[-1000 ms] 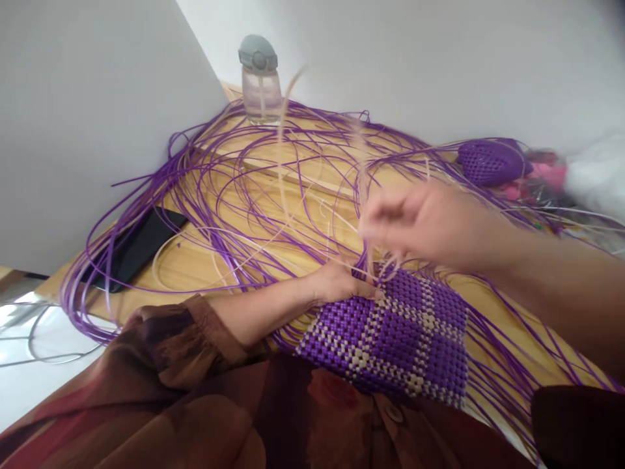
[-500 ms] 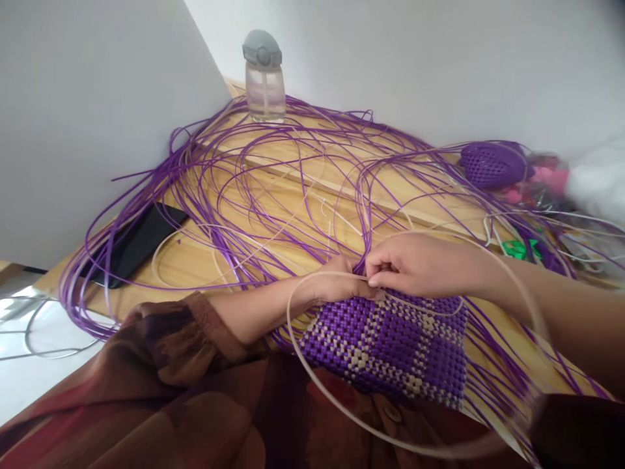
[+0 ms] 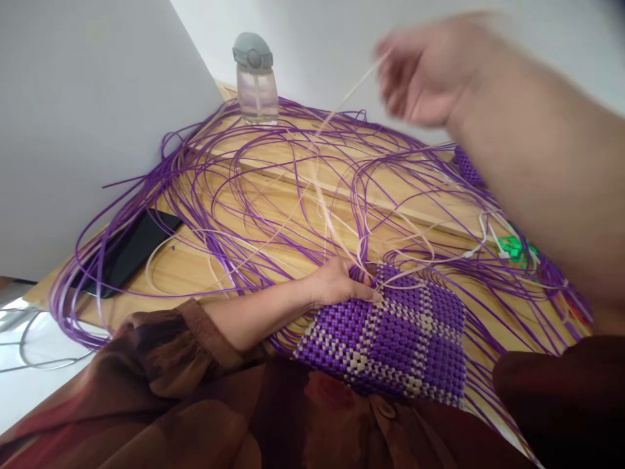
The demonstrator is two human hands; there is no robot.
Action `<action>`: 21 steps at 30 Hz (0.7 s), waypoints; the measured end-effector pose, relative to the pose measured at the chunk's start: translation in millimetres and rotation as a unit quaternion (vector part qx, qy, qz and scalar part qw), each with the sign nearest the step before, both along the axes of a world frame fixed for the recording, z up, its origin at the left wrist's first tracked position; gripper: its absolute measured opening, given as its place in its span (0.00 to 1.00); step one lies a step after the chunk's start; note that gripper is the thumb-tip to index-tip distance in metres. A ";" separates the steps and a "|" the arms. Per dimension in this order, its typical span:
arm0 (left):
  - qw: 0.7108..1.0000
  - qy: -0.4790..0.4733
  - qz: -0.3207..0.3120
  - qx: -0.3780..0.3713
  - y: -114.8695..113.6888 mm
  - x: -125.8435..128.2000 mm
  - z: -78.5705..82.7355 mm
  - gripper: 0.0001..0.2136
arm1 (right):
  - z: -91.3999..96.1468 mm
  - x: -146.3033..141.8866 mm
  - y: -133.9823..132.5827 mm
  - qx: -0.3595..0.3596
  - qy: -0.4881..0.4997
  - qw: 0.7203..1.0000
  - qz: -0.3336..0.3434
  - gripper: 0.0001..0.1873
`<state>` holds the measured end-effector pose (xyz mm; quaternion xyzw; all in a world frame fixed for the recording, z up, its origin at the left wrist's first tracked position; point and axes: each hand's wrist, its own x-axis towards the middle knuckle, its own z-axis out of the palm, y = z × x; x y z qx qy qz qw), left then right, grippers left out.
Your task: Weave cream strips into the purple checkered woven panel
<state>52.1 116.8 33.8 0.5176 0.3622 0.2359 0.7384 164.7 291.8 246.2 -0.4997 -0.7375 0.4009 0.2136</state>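
Note:
A purple-and-cream woven panel (image 3: 400, 332) of plastic strands lies at the table's near side, against my clothing. My left hand (image 3: 344, 283) is closed on its upper left edge, thumb on top, with purple strands coming out above the fingers. High at the upper right, my right hand (image 3: 420, 81) is raised and blurred by motion, its fingers curled round a cream strand (image 3: 354, 91). That strand runs from the fingers down to the panel's edge beside my left hand. Loose purple strands (image 3: 361, 215) stand up behind the panel.
Long purple strands spread in loops over the wooden table (image 3: 273, 208). A water bottle (image 3: 256, 81) stands at the back by the wall. A black phone (image 3: 131, 251) lies at the left under strands. Green ties (image 3: 515, 249) and a purple woven piece (image 3: 467, 166) are at the right.
My right hand has risen from the panel's edge to the upper right, drawing the cream strand up. Its large loop over the panel is gone. My left hand still grips the panel.

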 end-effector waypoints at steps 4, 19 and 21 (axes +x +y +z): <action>1.000 0.000 -0.011 0.020 0.7 -1.5 -2.5 0.20 | -73.9 -2.2 -59.1 -0.141 -0.229 0.955 0.126 0.17; 1.000 0.002 0.005 0.016 1.0 -0.6 -6.1 0.18 | -29.7 -15.2 -85.6 0.090 0.029 0.990 0.104 0.10; 1.000 0.014 0.005 -0.007 0.1 -0.4 -5.5 0.20 | -4.2 -16.3 -61.7 0.194 0.193 0.962 -0.023 0.26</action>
